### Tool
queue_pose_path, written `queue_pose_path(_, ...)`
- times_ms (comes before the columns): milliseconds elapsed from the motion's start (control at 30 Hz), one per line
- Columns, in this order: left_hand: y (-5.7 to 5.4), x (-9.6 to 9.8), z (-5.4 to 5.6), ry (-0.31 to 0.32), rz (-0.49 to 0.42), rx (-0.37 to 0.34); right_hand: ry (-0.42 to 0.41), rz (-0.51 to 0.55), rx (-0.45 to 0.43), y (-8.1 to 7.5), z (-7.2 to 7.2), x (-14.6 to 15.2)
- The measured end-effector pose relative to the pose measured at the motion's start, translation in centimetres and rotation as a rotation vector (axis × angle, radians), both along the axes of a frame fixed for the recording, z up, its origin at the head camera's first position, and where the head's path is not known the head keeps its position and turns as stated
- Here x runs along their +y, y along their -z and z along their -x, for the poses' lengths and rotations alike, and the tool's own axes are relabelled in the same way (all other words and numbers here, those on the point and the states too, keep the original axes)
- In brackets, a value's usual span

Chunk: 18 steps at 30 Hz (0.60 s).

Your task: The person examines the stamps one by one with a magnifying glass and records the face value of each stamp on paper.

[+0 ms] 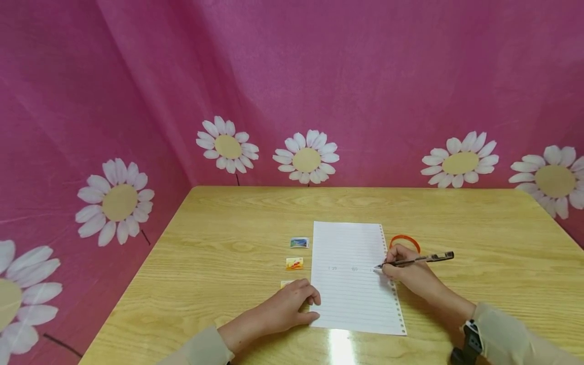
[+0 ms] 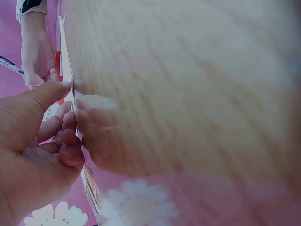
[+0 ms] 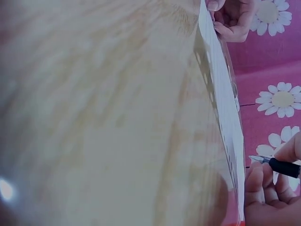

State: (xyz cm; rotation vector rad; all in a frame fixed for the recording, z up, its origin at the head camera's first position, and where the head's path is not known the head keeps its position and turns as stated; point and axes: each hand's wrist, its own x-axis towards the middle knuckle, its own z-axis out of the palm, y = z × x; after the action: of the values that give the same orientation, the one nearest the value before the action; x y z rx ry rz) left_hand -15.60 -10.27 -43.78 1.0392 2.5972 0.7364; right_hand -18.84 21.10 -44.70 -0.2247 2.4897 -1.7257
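A lined sheet of loose-leaf paper (image 1: pixel 351 304) lies on the table, punched holes along its right edge. Handwritten figures, among them "1.20" and "80", run in a row across its middle. My right hand (image 1: pixel 412 274) pinches a pen (image 1: pixel 440 257) between thumb and fingers, its tip at the end of that row. The right wrist view shows the pen's silver tip and black grip (image 3: pixel 284 168). At the sheet's left edge rests my left hand (image 1: pixel 292 306), its fingers loosely bent and thumb touching the paper; it holds nothing.
Left of the sheet lie a small blue stamp-like picture (image 1: pixel 299 243), a yellow one (image 1: pixel 294 263) and a third (image 1: pixel 286 284) partly hidden by the left hand. An orange-red ring (image 1: pixel 404 236) sits beyond the right hand. Pink flowered cloth (image 1: pixel 365 76) surrounds the wooden table (image 1: pixel 219 243).
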Motion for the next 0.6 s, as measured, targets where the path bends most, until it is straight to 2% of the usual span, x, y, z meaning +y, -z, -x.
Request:
queue_pose_path(267,0.0,0.1,-0.1,-0.004,0.011,-0.003,-0.008,0.012,0.010,0.0,-0.1,0.5)
queue_pose_path(600,0.1,0.1,0.0,0.001,-0.008,-0.010,0.011,0.043,0.073,-0.4,-0.3,1.6)
